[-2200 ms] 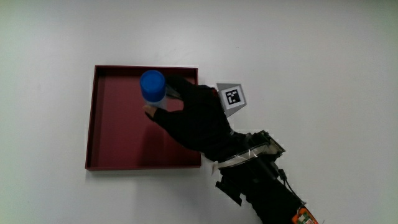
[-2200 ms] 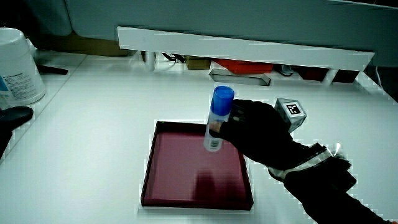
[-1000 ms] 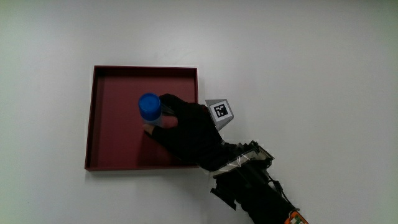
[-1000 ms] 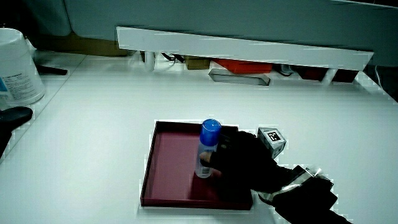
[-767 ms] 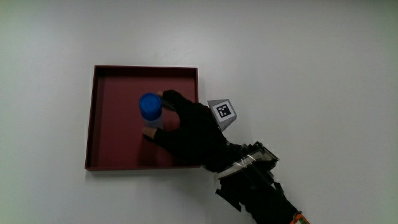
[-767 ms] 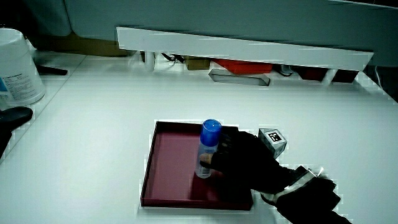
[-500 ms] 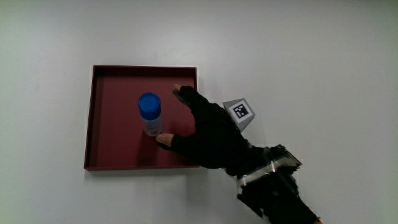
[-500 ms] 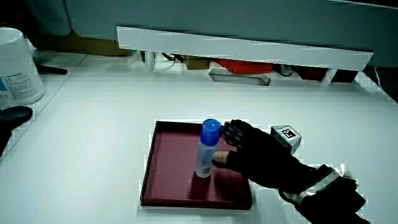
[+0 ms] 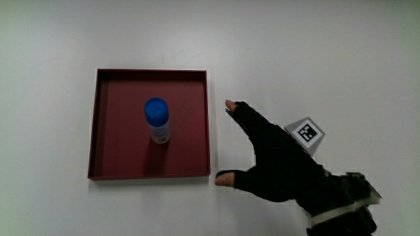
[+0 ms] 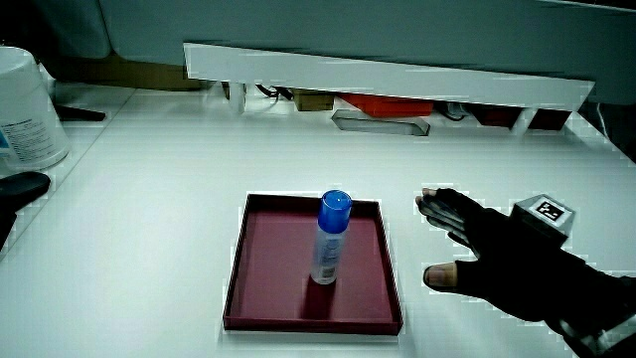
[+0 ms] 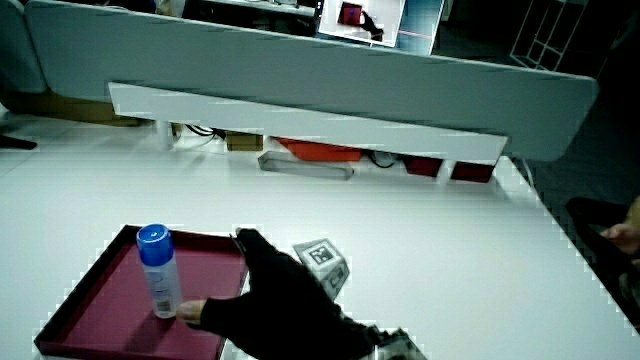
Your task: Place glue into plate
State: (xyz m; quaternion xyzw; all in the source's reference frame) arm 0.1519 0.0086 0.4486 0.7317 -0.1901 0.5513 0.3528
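A glue stick (image 9: pixel 157 120) with a blue cap stands upright in the dark red square plate (image 9: pixel 118 154), near its middle. Nothing touches it. The gloved hand (image 9: pixel 272 164) hovers over the white table beside the plate, fingers spread and holding nothing. Its thumb tip is close to the plate's corner nearest the person. Both side views show the glue stick (image 10: pixel 330 239) (image 11: pixel 158 270) standing in the plate (image 10: pixel 268 273) (image 11: pixel 95 305), with the hand (image 10: pixel 502 259) (image 11: pixel 265 300) apart from it. The patterned cube (image 9: pixel 306 132) sits on the hand's back.
A low white partition (image 10: pixel 388 75) closes the table's edge farthest from the person, with a red item (image 10: pixel 383 104) and a grey tray under it. A white container (image 10: pixel 25 104) and a dark object (image 10: pixel 20 186) stand at the table's edge in a side view.
The hand lowered the glue stick into the plate, let go of it and drew back out of the plate to the table beside it. The glue stick stays upright.
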